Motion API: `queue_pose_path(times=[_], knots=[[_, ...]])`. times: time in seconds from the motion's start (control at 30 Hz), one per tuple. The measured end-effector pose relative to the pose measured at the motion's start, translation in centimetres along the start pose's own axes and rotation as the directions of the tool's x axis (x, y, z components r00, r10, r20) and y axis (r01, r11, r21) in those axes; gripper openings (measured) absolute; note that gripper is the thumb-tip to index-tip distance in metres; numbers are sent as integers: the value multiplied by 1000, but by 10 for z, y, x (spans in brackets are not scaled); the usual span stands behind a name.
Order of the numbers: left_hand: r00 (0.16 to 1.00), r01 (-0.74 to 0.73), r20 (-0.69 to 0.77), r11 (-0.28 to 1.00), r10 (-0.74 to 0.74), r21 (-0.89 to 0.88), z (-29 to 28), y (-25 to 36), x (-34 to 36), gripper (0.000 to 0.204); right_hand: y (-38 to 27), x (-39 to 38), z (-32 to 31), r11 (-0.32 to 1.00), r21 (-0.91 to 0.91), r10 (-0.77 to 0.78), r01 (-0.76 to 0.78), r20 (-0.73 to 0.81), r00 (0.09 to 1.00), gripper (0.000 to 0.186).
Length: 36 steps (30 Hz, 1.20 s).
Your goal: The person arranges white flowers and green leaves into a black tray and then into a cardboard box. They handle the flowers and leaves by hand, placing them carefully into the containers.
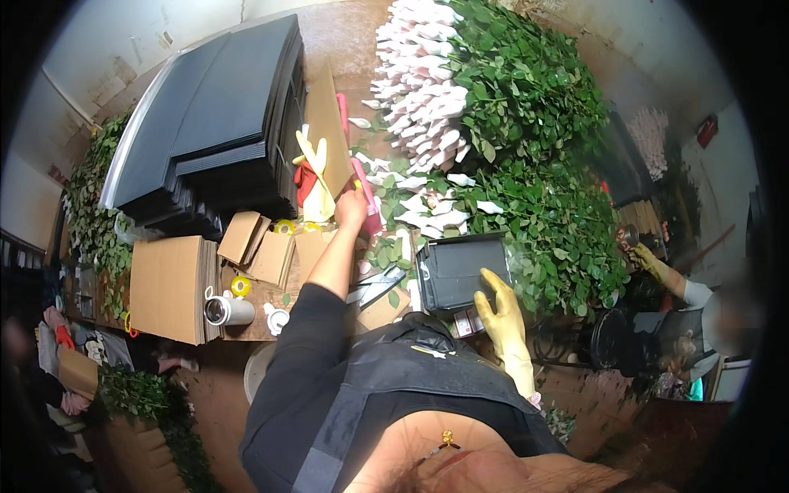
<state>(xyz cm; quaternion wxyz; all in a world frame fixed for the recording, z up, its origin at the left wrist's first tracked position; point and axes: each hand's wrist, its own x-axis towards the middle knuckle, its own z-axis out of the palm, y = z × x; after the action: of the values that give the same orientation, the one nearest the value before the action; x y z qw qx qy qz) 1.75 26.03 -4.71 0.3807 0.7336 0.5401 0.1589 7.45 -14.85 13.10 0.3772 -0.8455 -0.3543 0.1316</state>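
My bare left hand [352, 207] reaches across the table, its fingers closed beside a long pink plastic object [371, 215]. A small yellow bit shows at the fingertips; what they grip cannot be made out. An empty yellow rubber glove [320, 195] lies just left of that hand, over something red. My right hand [500, 311] wears a yellow rubber glove, its fingers apart, by the right edge of a black folded box [462, 273]. Roses with buds in pale pink sleeves [423, 90] and leafy green stems [526, 99] are heaped beyond the box.
Black corrugated sheets [222, 107] stand stacked at the far left. Nearer are cardboard pieces [171, 283], a white lidded cup [230, 311], yellow tape rolls [240, 286] and a metal blade-like tool [378, 285]. A co-worker's gloved hand [651, 261] works at the right.
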Motion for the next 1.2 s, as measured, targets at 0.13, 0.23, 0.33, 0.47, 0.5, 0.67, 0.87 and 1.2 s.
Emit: queue_pose_path(times=[0.13,0.23,0.33,0.47,0.5,0.67,0.87,1.2], knots=[[988,-110,116,989,98,96,10,1,-74,48,-4,-11,-12,997,53,53,-51,-47,997,49],[995,-97,17,964,96,247,13,-3,-84,47,-9,-5,-21,999,31,-17,18,-47,999,48],[985,-110,163,917,50,383,8,15,-79,42,7,-2,-35,996,-39,-78,75,-98,992,47],[975,-78,221,888,-28,454,-7,0,-59,42,5,2,-52,997,13,-78,80,-127,989,46],[971,29,215,942,-106,336,-4,-3,-64,42,8,1,-54,997,27,-70,74,-124,990,46],[967,-118,255,895,6,429,10,-27,-73,39,21,-1,-55,997,65,-35,42,-100,994,45],[905,-284,306,956,294,-79,-24,80,-172,43,38,-7,-65,988,150,55,-45,-66,996,44],[870,-414,450,797,203,441,22,108,-230,55,35,9,-56,985,151,-84,80,24,996,42]])
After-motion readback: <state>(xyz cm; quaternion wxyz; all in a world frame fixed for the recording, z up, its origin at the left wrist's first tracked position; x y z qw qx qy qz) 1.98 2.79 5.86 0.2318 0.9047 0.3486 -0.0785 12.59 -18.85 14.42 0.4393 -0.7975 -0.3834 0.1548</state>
